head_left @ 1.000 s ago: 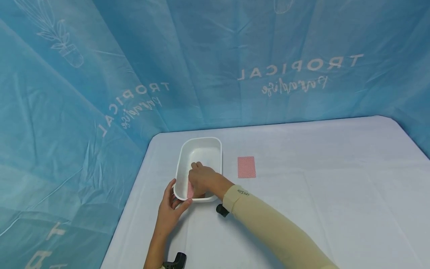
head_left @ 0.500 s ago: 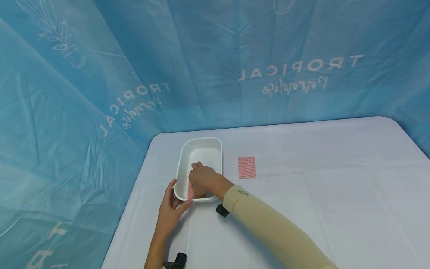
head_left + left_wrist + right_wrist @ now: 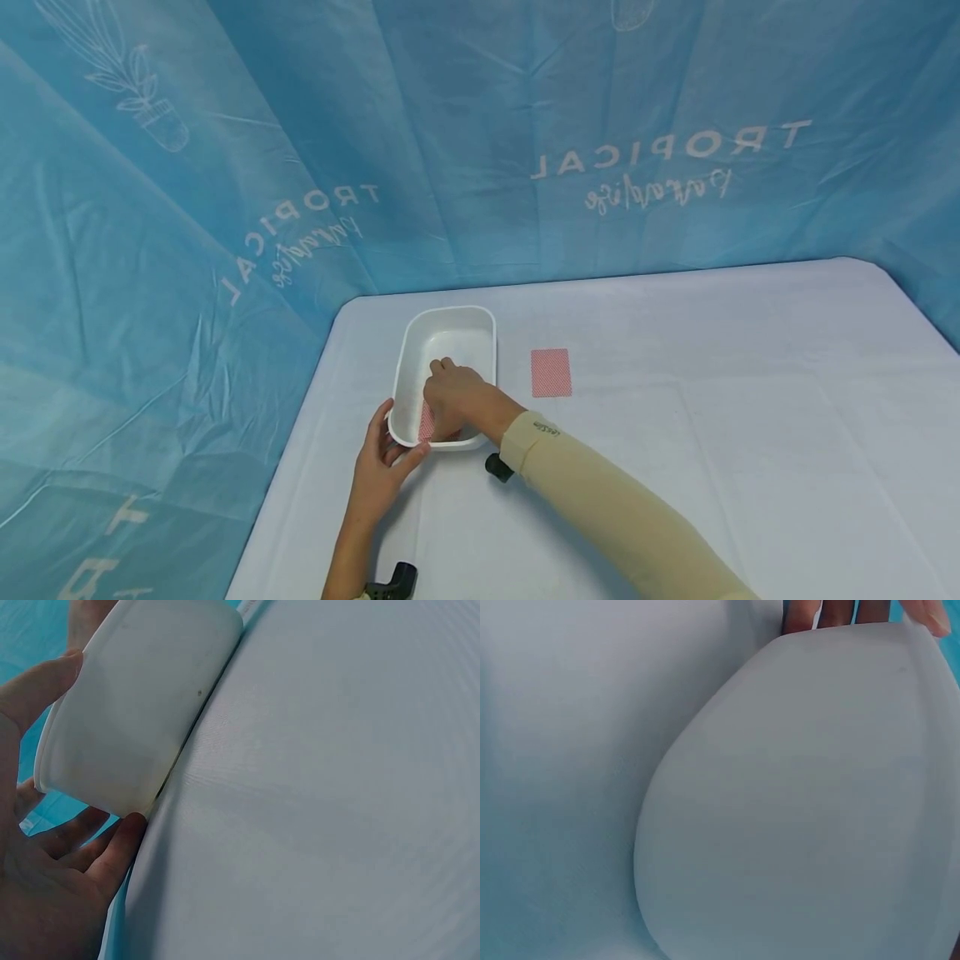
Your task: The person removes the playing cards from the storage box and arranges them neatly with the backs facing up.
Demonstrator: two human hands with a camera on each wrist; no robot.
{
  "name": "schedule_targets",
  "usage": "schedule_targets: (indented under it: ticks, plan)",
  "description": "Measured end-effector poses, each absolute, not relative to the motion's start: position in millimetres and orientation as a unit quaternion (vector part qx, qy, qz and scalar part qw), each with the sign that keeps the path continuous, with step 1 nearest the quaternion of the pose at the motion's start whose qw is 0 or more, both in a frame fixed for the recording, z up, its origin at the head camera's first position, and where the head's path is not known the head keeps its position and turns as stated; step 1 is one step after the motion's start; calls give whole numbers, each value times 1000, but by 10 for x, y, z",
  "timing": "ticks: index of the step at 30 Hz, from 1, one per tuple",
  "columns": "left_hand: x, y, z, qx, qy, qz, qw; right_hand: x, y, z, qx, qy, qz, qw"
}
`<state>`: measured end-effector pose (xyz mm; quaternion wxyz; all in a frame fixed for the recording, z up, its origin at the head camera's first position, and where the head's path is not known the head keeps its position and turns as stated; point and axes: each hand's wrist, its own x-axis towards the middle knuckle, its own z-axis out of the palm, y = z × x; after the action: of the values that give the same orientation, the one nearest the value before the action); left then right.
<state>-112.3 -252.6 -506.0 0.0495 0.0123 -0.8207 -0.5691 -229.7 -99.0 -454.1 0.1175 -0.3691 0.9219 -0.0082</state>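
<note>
A white plastic tub (image 3: 459, 323) stands on the table at left of centre in the head view. My left hand (image 3: 378, 475) grips its near left corner, thumb at the near rim and fingers along the outer wall. The left wrist view shows this hand (image 3: 56, 892) against the tub's side (image 3: 142, 697). My right hand (image 3: 453, 396) reaches down inside the tub, fingers bent, at a red-and-white patterned playing card (image 3: 426, 423) near the close end. The hand covers most of this card and hides the fingertips on it.
A second red-patterned playing card (image 3: 551, 372) lies on the white tablecloth (image 3: 712, 433), right of the tub. Blue printed curtains (image 3: 480, 167) hang along the table's back and left edges. The tub's outer wall (image 3: 795, 787) fills much of the right wrist view.
My right hand has shifted very slightly up and to the right inside the tub, and a little more of the card beneath it shows. The left hand and tub stay put.
</note>
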Motion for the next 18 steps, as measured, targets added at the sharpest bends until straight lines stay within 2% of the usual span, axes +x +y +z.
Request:
schedule_targets:
  ticks: [18]
  plan:
    - [-1121,-2525,-5045,14,-822,-568,47,-2299,-921,-4442,-366,925,-9,100]
